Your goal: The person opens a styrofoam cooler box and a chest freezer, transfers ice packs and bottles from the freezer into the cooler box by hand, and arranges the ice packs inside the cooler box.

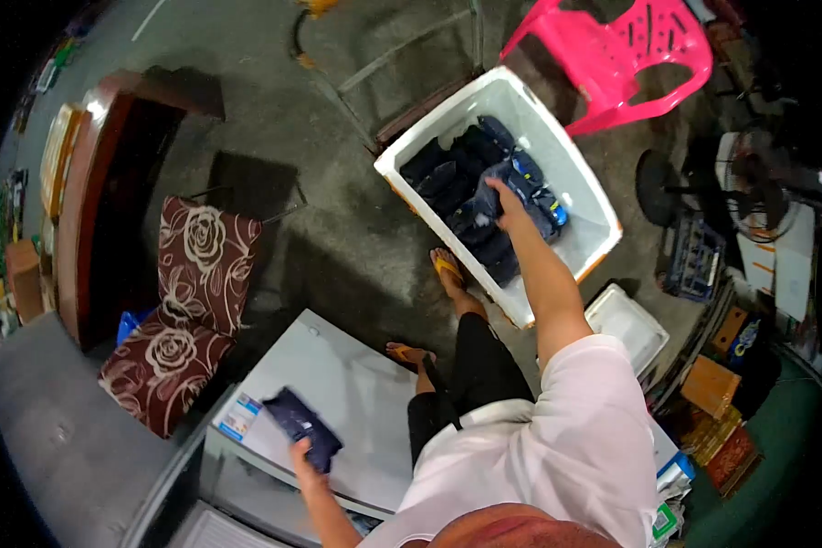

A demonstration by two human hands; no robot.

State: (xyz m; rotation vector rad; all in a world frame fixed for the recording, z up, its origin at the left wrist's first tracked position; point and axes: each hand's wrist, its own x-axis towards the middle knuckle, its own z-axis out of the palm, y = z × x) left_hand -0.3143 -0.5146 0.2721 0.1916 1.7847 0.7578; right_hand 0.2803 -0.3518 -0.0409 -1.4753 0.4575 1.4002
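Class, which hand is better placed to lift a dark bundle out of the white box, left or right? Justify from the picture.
Probably the right hand: it is inside the white box, at the dark bundles. The left hand is away from it, over the pale cabinet, occupied with another bundle.

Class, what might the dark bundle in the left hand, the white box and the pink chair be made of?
Dark bundle: perhaps dull fabric; it looks soft, but blur leaves plastic wrapping possible.
White box: perhaps foam or plastic, pale and fairly smooth, with a thick rim.
Pink chair: likely moulded plastic, glossy, with slots through its back.
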